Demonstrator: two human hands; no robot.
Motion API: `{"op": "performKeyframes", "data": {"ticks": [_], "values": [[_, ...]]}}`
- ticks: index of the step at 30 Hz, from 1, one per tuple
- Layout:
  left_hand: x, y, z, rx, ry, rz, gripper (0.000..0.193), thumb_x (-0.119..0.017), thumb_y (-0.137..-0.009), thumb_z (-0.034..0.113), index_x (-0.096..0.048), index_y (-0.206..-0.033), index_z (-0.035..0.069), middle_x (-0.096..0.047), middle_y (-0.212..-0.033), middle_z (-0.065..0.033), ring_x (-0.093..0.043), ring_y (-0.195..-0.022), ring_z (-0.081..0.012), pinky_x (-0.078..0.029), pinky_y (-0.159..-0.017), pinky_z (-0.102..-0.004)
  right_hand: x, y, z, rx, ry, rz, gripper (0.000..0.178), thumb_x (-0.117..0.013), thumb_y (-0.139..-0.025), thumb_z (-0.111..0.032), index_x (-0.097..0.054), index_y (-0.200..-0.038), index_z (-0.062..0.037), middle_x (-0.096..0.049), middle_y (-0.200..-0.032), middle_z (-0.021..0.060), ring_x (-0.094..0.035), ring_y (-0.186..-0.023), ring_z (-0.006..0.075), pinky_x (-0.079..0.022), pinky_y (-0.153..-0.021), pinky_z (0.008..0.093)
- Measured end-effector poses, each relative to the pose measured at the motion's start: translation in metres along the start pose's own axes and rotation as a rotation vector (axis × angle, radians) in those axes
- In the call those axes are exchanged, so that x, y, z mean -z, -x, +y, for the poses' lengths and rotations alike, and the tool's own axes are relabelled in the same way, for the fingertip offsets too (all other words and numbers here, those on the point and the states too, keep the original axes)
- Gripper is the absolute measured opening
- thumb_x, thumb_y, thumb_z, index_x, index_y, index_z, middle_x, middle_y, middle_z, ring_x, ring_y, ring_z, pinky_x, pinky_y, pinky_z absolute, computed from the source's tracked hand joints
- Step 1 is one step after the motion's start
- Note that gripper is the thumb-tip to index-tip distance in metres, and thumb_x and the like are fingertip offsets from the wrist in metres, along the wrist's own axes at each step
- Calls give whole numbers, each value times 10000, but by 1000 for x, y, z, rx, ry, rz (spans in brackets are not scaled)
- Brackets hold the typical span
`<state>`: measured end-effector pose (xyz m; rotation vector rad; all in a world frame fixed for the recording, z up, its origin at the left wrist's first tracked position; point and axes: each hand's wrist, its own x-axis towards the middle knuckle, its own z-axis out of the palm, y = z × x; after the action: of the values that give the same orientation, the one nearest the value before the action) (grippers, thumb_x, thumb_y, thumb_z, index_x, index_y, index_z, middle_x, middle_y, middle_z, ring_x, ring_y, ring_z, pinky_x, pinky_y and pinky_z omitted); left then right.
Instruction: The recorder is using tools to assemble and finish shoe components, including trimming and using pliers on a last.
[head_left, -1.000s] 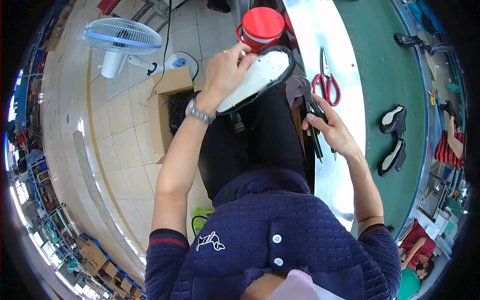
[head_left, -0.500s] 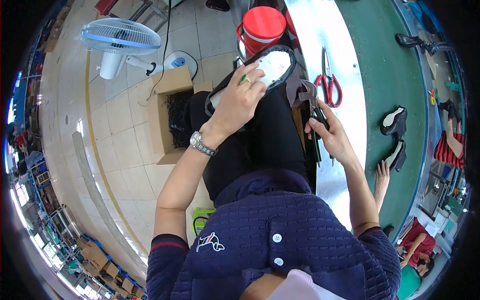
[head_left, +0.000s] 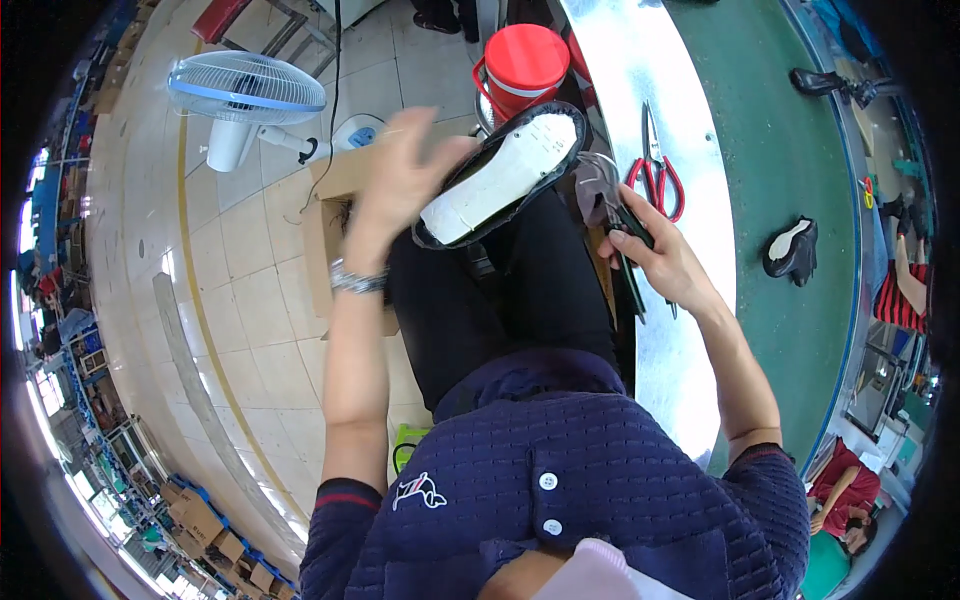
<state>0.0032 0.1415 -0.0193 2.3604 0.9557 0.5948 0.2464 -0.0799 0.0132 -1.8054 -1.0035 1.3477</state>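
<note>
Lying sole-up across the person's thighs (head_left: 470,300), black shoe (head_left: 505,185) with pale insole board points toe to upper right; left hand (head_left: 400,180) is just off its left edge, fingers spread and gripping nothing, motion-blurred, so can't tell whether the thumb brushes the rim. Right hand (head_left: 660,255) is beyond the toe on the other side, fingers wrapped around dark-handled pincers (head_left: 632,222); pincer head sits near the toe, contact unclear. Versus half a second ago: left hand was flat on the insole board, now lifted away leftward, board fully exposed; right hand keeps about the same grip. On the green surface (head_left: 790,380), one dark shoe (head_left: 792,250) remains; the second dark shoe and another person's hand are gone. Left forearm runs nearly straight up; right forearm angles up-left over the metal bench (head_left: 680,380), beside red-handled scissors (head_left: 655,168).
</note>
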Motion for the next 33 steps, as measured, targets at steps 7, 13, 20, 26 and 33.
{"op": "performKeyframes", "data": {"ticks": [7, 13, 20, 26, 33], "values": [[-45, -38, 41, 179, -159, -136, 464, -651, -850, 431, -647, -1059, 17, -682, -831, -177, -657, -842, -380, -523, -738, -408, 3, -32, -41, 248, 429, -162, 610, -552, -948, -123, -267, -1480, -30, -520, -1318, 157, -593, -1087, 165, -390, -1009, 306], [-36, 22, 71, 141, 62, -109, 725, -799, -706, 241, -459, -1263, -74, -608, -1128, -237, -579, -1074, -372, -442, -949, -423, 4, -64, -110, 11, 653, -381, 612, -536, -951, -149, -261, -1495, -87, -641, -1000, 124, -630, -826, 186, -483, -846, 339], [-69, 41, 85, 95, -113, 134, 850, -820, -592, 28, -411, -1333, -53, -539, -1269, -182, -493, -1205, -331, -389, -1021, -415, -20, -37, -41, 249, 627, -90, 607, -565, -896, -47, -328, -1451, -103, -643, -857, 267, -641, -675, 387, -488, -622, 452], [-73, 52, 73, -2, -143, 142, 791, -763, -666, 73, -391, -1347, -78, -502, -1306, -240, -469, -1234, -374, -351, -1068, -444, -14, -34, -55, 331, 807, -35, 582, -555, -911, -87, -332, -1448, -108, -636, -732, 238, -633, -626, 380, -484, -597, 462], [-75, 51, 76, -146, -403, 150, 668, -707, -774, 191, -449, -1334, -67, -483, -1329, -251, -486, -1211, -383, -373, -1053, -449, -17, -59, -70, 482, 527, 269, 583, -558, -907, -129, -329, -1443, -139, -636, -684, 194, -650, -637, 354, -503, -607, 444]]}}
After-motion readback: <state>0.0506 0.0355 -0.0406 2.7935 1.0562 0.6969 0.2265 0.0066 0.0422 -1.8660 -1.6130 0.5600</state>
